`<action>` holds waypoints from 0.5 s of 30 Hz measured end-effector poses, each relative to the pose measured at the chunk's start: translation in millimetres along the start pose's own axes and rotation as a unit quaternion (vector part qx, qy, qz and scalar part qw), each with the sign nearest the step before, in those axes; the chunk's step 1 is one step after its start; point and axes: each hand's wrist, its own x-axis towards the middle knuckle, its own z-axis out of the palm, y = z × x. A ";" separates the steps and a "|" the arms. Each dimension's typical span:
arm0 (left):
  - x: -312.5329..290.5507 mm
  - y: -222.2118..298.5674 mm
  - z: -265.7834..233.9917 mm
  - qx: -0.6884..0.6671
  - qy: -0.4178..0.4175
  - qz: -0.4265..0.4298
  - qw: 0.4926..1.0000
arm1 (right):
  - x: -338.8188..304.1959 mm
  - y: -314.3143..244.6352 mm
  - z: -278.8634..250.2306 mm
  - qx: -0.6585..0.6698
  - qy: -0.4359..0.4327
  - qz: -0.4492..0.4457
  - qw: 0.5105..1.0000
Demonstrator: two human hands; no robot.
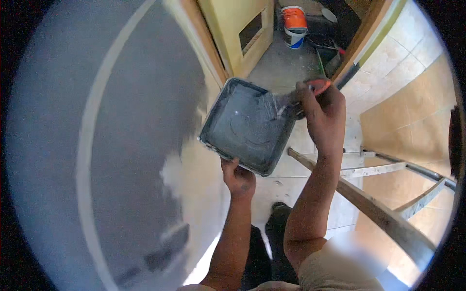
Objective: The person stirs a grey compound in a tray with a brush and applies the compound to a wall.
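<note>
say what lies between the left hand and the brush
In the head view, the dark tray fills the stretch from left hand to brush.

Tray [217, 109], one: dark, square, tilted, with grey wet matter inside. Left hand [239, 182]: gripping the tray's near edge, thumb above, other fingers hidden. Right hand [326, 106]: at the tray's right, closed on the brush. Brush [287, 103]: red handle, dark head blurred over the tray's right side. Wall [141, 121]: left of tray, grey with a pale band. Door [218, 24]: yellow, beyond tray. Buckets [294, 20], two: orange-white and white-blue, beyond tray. Ladder [376, 211]: right of tray, slanting.
</note>
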 end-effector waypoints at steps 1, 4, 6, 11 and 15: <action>11.7 0.1 11.7 -0.030 0.035 0.000 0.999 | 9.3 -0.1 0.1 0.031 0.019 0.020 0.999; 62.0 5.2 43.8 -0.011 0.029 -0.009 0.999 | 40.5 -14.5 5.6 0.043 0.072 0.029 0.996; 94.2 11.8 64.1 0.017 0.000 0.004 1.000 | 56.5 -20.0 21.7 0.113 0.189 0.030 0.975; 161.1 16.3 82.8 0.150 -0.049 0.090 0.983 | 110.2 -33.1 47.2 0.031 0.153 0.013 0.988; 188.1 3.9 123.7 0.008 0.009 0.030 0.999 | 144.1 -48.7 55.8 -0.032 0.110 0.001 0.993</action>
